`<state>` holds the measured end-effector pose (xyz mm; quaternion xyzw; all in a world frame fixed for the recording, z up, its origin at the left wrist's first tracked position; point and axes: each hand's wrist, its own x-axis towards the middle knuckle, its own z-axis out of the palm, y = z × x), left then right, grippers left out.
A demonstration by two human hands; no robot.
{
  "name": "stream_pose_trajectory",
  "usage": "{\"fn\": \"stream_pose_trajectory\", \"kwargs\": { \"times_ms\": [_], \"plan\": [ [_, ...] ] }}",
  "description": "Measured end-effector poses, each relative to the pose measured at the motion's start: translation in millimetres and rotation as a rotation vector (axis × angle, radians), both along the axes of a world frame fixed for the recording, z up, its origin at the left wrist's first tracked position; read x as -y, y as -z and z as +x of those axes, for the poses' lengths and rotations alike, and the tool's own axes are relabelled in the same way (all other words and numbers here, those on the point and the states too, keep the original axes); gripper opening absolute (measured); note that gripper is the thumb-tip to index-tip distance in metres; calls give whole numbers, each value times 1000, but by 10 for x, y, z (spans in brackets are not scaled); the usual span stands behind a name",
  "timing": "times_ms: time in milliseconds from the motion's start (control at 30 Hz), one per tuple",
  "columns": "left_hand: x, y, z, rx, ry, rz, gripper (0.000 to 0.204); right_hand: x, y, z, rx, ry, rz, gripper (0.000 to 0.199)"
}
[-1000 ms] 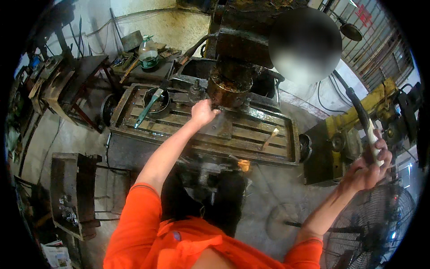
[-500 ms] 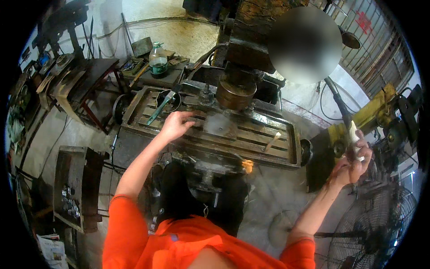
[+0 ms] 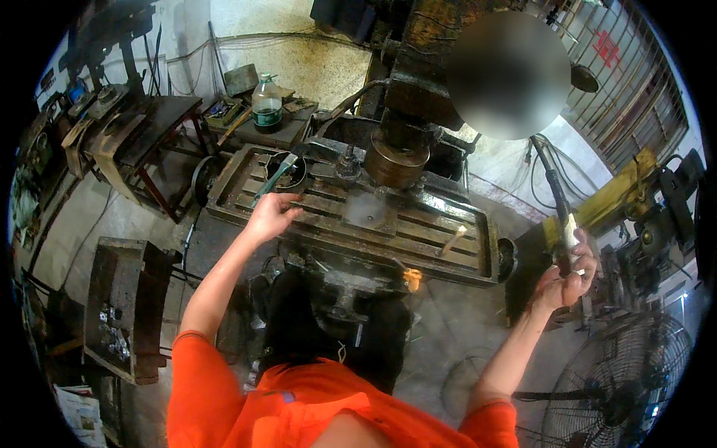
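A: Entry one, step in hand. How is it best done?

B: The lever (image 3: 559, 201) is judged to be worked by the right hand (image 3: 565, 278) while the left hand (image 3: 270, 215) is kept at the machine bed (image 3: 239, 196). A firm, steady grip on the lever is advised, and the left hand is best kept clear of the spindle (image 3: 394, 153), which stands well off to its right.

A: Entry two, right hand.

B: Closed around the lower part of the lever, raised at the person's right side. The lever's black upper part is seen rising above the fist.

A: Entry three, left hand.

B: Loosely curled, fingers partly bent, resting on the slotted bed at its near left end. Nothing is seen to be held in it. A wrench (image 3: 274, 179) lies just beyond it, beside a round dark bowl (image 3: 288, 170).

A: Other items?

B: A square plate (image 3: 364, 212), recorded on the bed to the right of the left hand, below the spindle. A fan (image 3: 618, 388), below the right hand.
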<state>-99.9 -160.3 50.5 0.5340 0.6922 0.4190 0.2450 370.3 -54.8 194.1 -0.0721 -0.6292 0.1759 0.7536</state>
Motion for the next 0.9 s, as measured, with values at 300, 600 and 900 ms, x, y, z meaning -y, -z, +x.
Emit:
{"fn": "stream_pose_trajectory", "kwargs": {
  "times_ms": [300,600,900],
  "plan": [
    [34,-15,4,54,-21,-9,35,-11,159,-37,-40,-29,11,31],
    [92,-20,-70,101,-50,-19,34,-43,324,8,-30,-74,-16,29],
    [258,-47,-235,104,-91,22,35,-96,450,62,-2,-67,-8,28]
  ]
}}
